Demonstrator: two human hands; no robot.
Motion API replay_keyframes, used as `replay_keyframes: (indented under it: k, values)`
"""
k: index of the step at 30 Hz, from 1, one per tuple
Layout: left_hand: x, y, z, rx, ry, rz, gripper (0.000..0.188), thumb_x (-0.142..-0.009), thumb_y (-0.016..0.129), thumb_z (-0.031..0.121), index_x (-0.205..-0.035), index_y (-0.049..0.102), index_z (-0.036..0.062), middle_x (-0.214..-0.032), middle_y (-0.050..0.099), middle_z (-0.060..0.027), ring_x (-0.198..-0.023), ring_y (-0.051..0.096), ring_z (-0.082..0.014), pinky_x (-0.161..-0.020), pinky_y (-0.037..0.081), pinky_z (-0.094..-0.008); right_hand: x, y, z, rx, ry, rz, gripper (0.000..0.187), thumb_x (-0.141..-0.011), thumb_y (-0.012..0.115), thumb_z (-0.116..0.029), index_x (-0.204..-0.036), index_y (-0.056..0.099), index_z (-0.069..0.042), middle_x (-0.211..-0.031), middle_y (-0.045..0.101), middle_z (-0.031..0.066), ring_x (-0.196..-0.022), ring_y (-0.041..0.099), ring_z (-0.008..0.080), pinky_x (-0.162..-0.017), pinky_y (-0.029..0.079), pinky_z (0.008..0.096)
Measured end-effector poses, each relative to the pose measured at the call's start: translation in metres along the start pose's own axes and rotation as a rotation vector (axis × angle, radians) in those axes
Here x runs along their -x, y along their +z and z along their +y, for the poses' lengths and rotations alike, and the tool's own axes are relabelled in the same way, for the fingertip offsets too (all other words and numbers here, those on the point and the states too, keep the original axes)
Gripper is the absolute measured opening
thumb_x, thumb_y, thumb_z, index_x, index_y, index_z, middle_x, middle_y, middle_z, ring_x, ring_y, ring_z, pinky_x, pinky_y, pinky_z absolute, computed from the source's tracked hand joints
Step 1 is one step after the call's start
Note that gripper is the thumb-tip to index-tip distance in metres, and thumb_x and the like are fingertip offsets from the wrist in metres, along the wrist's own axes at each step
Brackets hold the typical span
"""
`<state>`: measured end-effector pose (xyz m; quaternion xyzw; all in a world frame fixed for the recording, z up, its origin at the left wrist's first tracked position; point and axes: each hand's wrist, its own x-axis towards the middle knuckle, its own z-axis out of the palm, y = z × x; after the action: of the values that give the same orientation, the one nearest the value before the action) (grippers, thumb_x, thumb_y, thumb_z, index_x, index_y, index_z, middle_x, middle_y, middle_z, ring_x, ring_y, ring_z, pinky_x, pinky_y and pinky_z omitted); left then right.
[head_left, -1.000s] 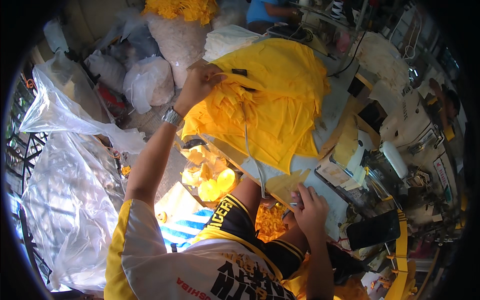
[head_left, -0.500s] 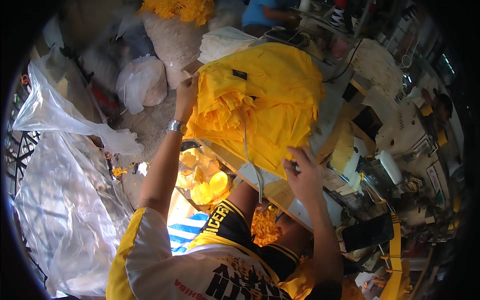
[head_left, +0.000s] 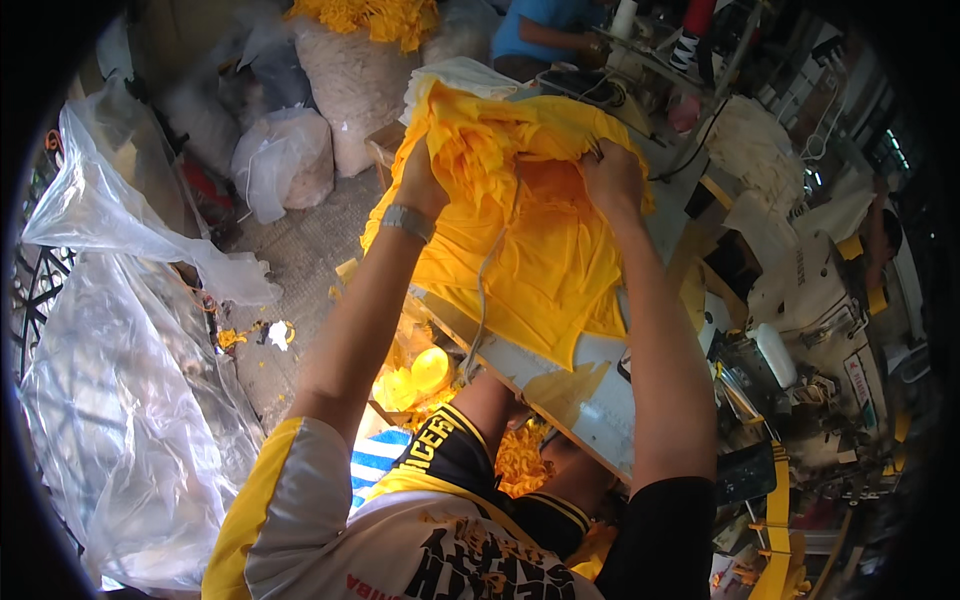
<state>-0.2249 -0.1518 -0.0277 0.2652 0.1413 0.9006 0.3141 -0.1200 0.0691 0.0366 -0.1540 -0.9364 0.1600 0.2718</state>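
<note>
A heap of bright yellow cloth [head_left: 560,270], soft and creased, lies over the pale worktable in front of me. My left hand [head_left: 422,182], with a metal watch on its wrist, grips the bunched left side of the heap; folds hide most of its fingers. At the right, my right hand [head_left: 613,182] has its fingers closed on the cloth's upper edge. Between the hands the cloth is lifted and gathered, with a shaded hollow in it. A thin grey cord [head_left: 484,275] hangs down over the front of the yellow cloth.
A sewing machine [head_left: 810,290] stands to the right, a dark phone [head_left: 745,472] nearer me. Clear plastic sheeting [head_left: 140,400] fills the left side. Stuffed sacks [head_left: 350,95] stand at the back, near a person in blue [head_left: 545,35]. Yellow scraps [head_left: 525,455] lie below the table.
My right hand has moved up and away from the near table edge and taken hold of the cloth. My left hand has shifted right, and the heap's upper part is lifted and bunched.
</note>
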Motion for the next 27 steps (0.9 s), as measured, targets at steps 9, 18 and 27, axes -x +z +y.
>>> replay_keyframes:
  k: [9, 18, 27]
  values:
    - [-0.044, 0.047, 0.133, -1.612, 0.699, -0.132, 0.043, -0.085, 0.069, 0.024, -0.123, 0.056, 0.0071, -0.11, 0.065, -0.0079, -0.095, 0.063, -0.0179, -0.077, 0.05, -0.0286, -0.027, -0.061, 0.041, 0.096, -0.084, 0.412, 0.023, -0.086, 0.061, -0.022, -0.102, 0.068, -0.006, -0.093, 0.067, 0.0213, -0.091, 0.063, 0.0401, -0.076, 0.049, 0.0459]
    - [0.156, 0.002, 0.086, -0.98, -0.125, 0.544, 0.041, -0.083, 0.073, 0.012, -0.117, 0.056, -0.0042, -0.098, 0.068, -0.01, -0.083, 0.068, -0.0154, -0.071, 0.054, -0.026, 0.122, -0.067, 0.024, 0.172, -0.164, -0.38, 0.038, -0.08, 0.071, -0.01, -0.117, 0.064, -0.007, -0.095, 0.067, 0.0149, -0.082, 0.065, 0.0271, -0.075, 0.049, 0.0357]
    - [0.228, 0.033, 0.015, -2.148, 0.689, 0.532, 0.035, -0.077, 0.077, 0.01, -0.107, 0.06, 0.0029, -0.097, 0.061, -0.0125, -0.086, 0.059, -0.0239, -0.074, 0.048, -0.0326, 0.267, -0.106, -0.003, -0.447, -0.057, -0.651, 0.043, -0.082, 0.071, -0.01, -0.123, 0.06, -0.005, -0.097, 0.068, 0.0177, -0.078, 0.067, 0.0266, -0.069, 0.054, 0.0325]
